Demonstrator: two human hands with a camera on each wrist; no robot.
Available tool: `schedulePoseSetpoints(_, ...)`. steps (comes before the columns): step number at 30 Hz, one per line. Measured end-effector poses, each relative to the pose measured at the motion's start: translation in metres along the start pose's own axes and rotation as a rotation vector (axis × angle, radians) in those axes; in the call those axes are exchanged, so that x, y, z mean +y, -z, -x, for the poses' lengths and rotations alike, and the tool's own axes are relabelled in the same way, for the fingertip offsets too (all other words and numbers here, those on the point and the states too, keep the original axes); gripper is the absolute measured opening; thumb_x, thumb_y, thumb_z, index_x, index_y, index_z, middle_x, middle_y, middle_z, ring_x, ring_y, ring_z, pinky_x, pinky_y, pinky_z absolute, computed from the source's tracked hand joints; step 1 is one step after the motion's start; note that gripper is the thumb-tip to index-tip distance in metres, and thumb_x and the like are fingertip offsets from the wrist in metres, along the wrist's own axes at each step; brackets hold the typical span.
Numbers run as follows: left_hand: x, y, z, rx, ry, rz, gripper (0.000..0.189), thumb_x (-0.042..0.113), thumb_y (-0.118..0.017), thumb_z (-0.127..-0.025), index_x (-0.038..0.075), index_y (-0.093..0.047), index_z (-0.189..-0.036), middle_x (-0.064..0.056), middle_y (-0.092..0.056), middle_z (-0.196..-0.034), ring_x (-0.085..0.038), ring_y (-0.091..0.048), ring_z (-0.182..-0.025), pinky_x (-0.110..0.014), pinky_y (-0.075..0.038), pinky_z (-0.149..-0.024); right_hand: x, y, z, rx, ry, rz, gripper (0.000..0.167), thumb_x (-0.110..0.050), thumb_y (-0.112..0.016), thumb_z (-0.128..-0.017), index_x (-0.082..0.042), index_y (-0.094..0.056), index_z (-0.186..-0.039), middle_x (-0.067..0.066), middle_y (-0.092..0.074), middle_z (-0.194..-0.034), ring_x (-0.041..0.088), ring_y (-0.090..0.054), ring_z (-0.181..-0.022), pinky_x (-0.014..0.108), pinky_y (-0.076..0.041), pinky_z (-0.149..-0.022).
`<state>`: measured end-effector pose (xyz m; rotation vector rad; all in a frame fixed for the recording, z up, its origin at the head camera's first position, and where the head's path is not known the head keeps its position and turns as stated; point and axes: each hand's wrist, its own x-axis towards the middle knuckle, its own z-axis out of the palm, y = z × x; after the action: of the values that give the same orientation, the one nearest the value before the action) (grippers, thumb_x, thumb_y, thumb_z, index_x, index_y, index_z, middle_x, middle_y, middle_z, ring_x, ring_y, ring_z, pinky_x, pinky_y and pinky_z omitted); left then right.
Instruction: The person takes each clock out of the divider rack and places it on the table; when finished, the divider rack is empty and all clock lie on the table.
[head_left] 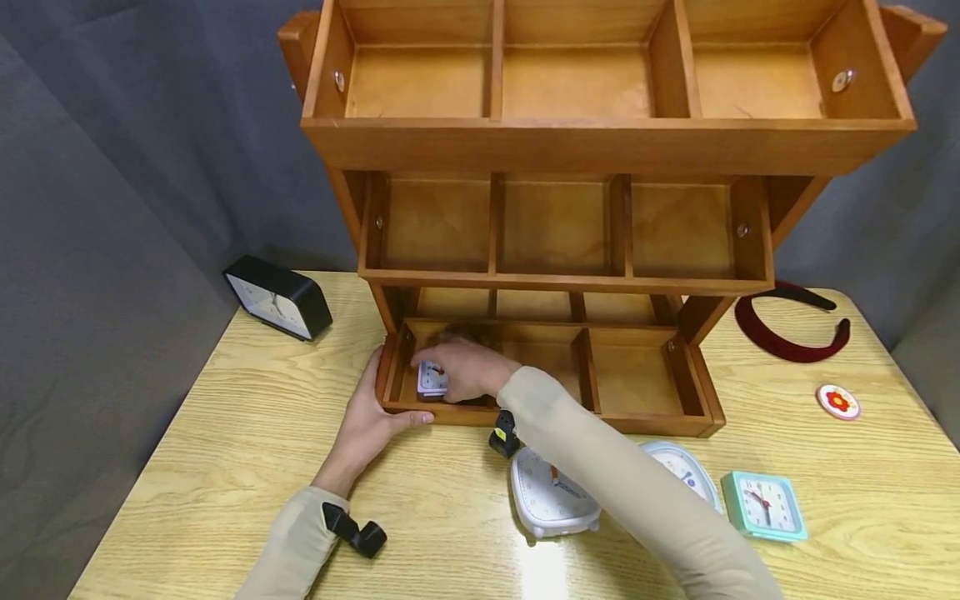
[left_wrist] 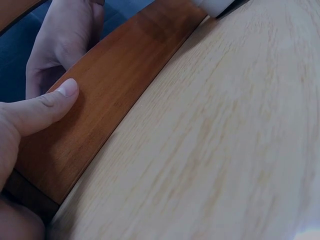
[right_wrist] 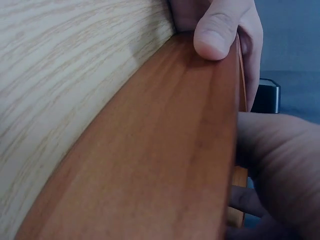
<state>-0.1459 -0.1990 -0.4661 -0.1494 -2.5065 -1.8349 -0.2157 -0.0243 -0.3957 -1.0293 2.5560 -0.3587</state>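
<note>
A small lilac clock (head_left: 432,378) with a white dial is in the left compartment of the bottom tray (head_left: 637,427) of a tiered wooden organizer (head_left: 600,148). My right hand (head_left: 472,367) reaches over the front wall and grips the clock, covering part of it. Out at the tray's left front corner, my left hand (head_left: 367,425) holds the organizer, thumb along the front and fingers round the side. In the left wrist view that thumb (left_wrist: 50,107) presses the wooden front. The right wrist view shows my right hand (right_wrist: 287,160) behind the front board, its fingertips hidden.
A black clock (head_left: 273,298) stands back left. A white clock (head_left: 547,496), a pale blue clock (head_left: 684,467) and a mint clock (head_left: 765,506) are in front, partly behind my right sleeve. A dark red headband (head_left: 783,346) and a round flower-patterned piece (head_left: 837,402) lie at right.
</note>
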Motion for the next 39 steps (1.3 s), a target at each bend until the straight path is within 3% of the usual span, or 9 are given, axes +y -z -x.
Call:
schedulePoseSetpoints(14,0.001,-0.001,0.0,0.005,0.012,-0.006,0.114,0.015,-0.091,-0.064,0.025,-0.021,-0.153,-0.006,-0.037,-0.152,-0.029,-0.04,-0.138,-0.046,-0.034,-0.114,0.005,0.0,0.001,0.007,0.024,0.0,0.063,-0.01,-0.078,-0.08,-0.02,-0.054,-0.137,0.002,-0.055,-0.137,0.022,-0.047,-0.127,0.037,-0.039,-0.11)
schedulePoseSetpoints(22,0.003,-0.001,0.002,0.009,0.012,-0.029,0.115,0.018,-0.092,-0.063,0.027,-0.021,-0.153,-0.004,-0.039,-0.151,-0.028,-0.041,-0.137,-0.045,-0.034,-0.114,0.006,0.013,0.012,0.056,0.03,-0.085,0.068,-0.014,-0.082,-0.076,-0.017,-0.052,-0.138,0.004,-0.061,-0.125,0.019,-0.052,-0.108,0.033,-0.048,-0.096)
schedulePoseSetpoints(29,0.004,0.0,0.0,-0.004,0.0,-0.027,0.116,0.016,-0.092,-0.063,0.024,-0.019,-0.153,-0.007,-0.037,-0.152,-0.029,-0.04,-0.137,-0.047,-0.032,-0.115,0.002,0.027,0.031,0.109,0.107,-0.076,0.068,-0.012,-0.082,-0.075,-0.011,-0.053,-0.137,0.005,-0.063,-0.124,0.016,-0.059,-0.099,0.029,-0.052,-0.086)
schedulePoseSetpoints(39,0.002,0.0,0.0,-0.002,-0.015,-0.014,0.115,0.008,-0.089,-0.065,0.024,-0.018,-0.154,-0.007,-0.036,-0.153,-0.029,-0.04,-0.137,-0.045,-0.032,-0.115,-0.016,0.029,0.071,0.179,0.266,-0.014,0.062,-0.014,-0.082,-0.072,-0.013,-0.059,-0.129,0.003,-0.063,-0.108,0.014,-0.052,-0.089,0.021,-0.048,-0.069)
